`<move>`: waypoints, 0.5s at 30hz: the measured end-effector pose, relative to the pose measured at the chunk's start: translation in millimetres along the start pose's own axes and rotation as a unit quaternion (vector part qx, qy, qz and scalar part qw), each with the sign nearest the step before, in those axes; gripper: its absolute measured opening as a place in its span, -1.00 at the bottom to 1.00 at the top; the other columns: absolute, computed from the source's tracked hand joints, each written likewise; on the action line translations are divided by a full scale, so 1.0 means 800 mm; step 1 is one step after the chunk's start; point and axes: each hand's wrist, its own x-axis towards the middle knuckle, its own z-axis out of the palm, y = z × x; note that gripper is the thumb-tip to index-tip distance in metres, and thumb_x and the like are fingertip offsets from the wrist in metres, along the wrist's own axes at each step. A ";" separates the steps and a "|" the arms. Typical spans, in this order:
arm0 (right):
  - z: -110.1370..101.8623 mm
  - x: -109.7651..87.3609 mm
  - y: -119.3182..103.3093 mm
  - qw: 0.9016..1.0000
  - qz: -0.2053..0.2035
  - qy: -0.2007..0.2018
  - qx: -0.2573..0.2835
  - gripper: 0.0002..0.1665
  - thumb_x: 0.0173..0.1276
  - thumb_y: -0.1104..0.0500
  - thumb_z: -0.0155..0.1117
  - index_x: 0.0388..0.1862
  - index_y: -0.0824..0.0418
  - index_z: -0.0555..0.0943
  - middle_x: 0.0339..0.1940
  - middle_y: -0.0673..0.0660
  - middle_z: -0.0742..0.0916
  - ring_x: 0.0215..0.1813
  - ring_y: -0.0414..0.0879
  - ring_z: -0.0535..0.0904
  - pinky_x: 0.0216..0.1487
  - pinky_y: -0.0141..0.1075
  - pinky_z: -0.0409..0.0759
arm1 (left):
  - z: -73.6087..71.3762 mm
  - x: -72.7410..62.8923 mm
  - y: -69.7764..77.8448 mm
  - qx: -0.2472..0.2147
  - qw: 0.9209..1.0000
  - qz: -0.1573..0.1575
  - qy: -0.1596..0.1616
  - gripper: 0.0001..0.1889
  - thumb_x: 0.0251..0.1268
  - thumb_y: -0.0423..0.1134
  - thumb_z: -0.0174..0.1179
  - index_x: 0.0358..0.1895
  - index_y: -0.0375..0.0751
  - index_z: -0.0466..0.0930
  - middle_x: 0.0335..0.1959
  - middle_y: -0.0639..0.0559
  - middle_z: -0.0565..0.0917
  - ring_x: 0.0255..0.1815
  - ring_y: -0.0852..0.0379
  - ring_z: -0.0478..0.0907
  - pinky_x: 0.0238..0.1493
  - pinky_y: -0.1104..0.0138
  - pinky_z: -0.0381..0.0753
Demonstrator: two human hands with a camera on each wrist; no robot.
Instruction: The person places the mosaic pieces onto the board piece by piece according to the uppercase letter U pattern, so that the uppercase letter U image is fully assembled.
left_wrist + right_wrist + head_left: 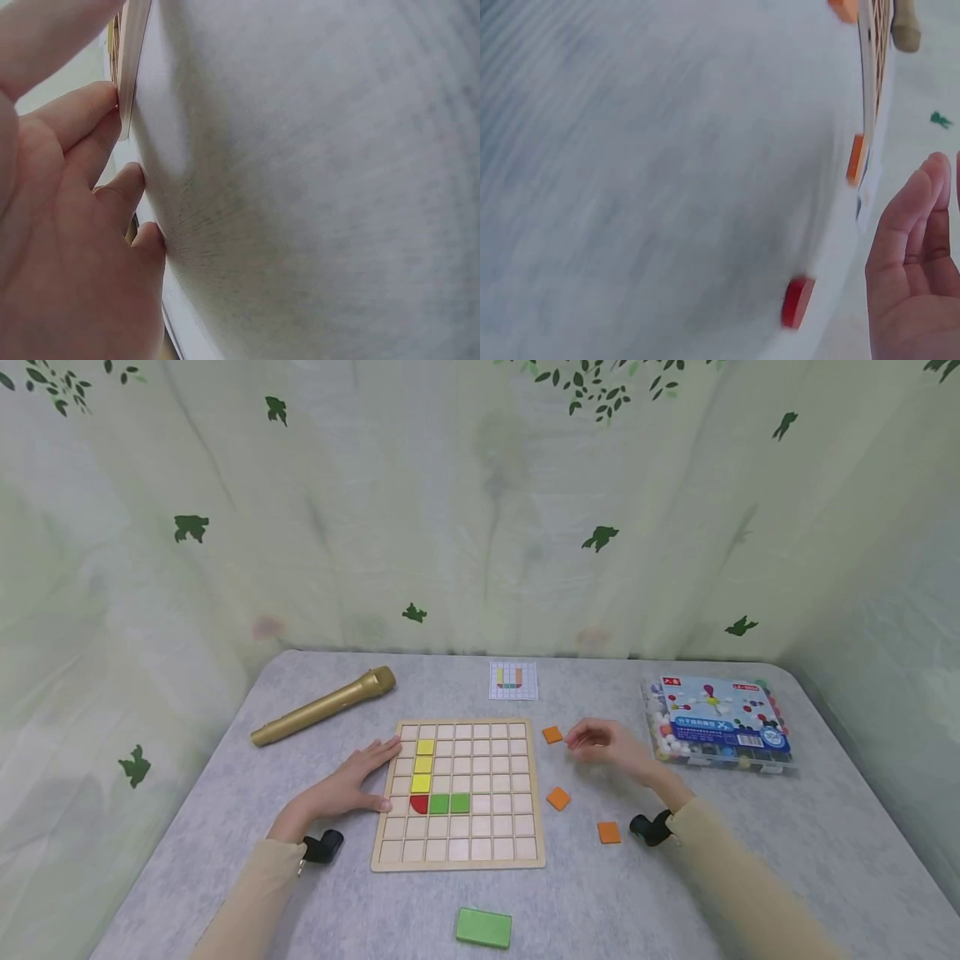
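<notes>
My left hand (347, 787) lies with its fingers spread at the left edge of a wooden grid board (502, 826). In the left wrist view its fingertips (105, 94) touch the board's side. On the grid, three yellow square tiles (423, 764) form a column above a red rounded tile (419, 804), with two green square tiles (449, 803) to its right. Right of the board, my right hand (611, 747) hovers with loosely bent fingers, beside an orange square tile (552, 735). A red piece (799, 301) appears on the table in the right wrist view; the hand hides it from the head view.
Two more orange tiles (558, 798) lie nearer. A pattern card (513, 693) is behind the board, a gold microphone (324, 707) at back left, and a clear boxed molecular model set (723, 724) at right. A green block (483, 927) sits at the front.
</notes>
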 end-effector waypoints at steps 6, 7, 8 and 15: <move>-0.022 -0.019 0.008 0.999 0.038 0.031 -0.004 -0.72 0.37 0.32 0.20 0.00 0.46 0.53 -0.06 0.39 0.61 -0.14 0.04 0.50 -0.14 -0.16 0.61 | 0.000 0.000 0.002 0.001 1.000 0.000 0.000 0.01 0.06 -0.01 0.40 0.50 -0.31 0.01 0.53 -0.21 -0.05 0.49 -0.30 -0.29 0.41 -0.15 -0.37; -0.025 -0.021 0.009 0.999 0.040 0.032 -0.008 -0.72 0.38 0.31 0.20 0.01 0.45 0.53 -0.06 0.38 0.61 -0.13 0.04 0.50 -0.13 -0.17 0.61 | 0.000 0.000 0.002 0.001 1.000 0.000 0.000 0.01 0.06 -0.02 0.40 0.50 -0.31 0.01 0.53 -0.21 -0.05 0.49 -0.30 -0.29 0.41 -0.15 -0.37; -0.026 -0.022 0.010 0.999 0.041 0.034 -0.011 -0.72 0.38 0.31 0.20 0.01 0.44 0.53 -0.06 0.37 0.61 -0.12 0.05 0.50 -0.12 -0.19 0.61 | 0.000 0.000 0.002 0.002 1.000 0.000 0.000 0.01 0.06 -0.01 0.40 0.50 -0.32 0.01 0.53 -0.21 -0.05 0.49 -0.30 -0.29 0.41 -0.15 -0.37; -0.031 -0.026 0.018 0.997 0.032 0.047 -0.043 -0.74 0.35 0.40 0.18 0.01 0.43 0.54 -0.05 0.34 0.63 -0.03 0.12 0.52 0.01 -0.25 0.54 | 0.000 0.000 0.002 0.002 1.000 0.001 0.002 0.01 0.06 -0.01 0.40 0.50 -0.32 0.00 0.52 -0.22 -0.05 0.49 -0.30 -0.29 0.41 -0.15 -0.37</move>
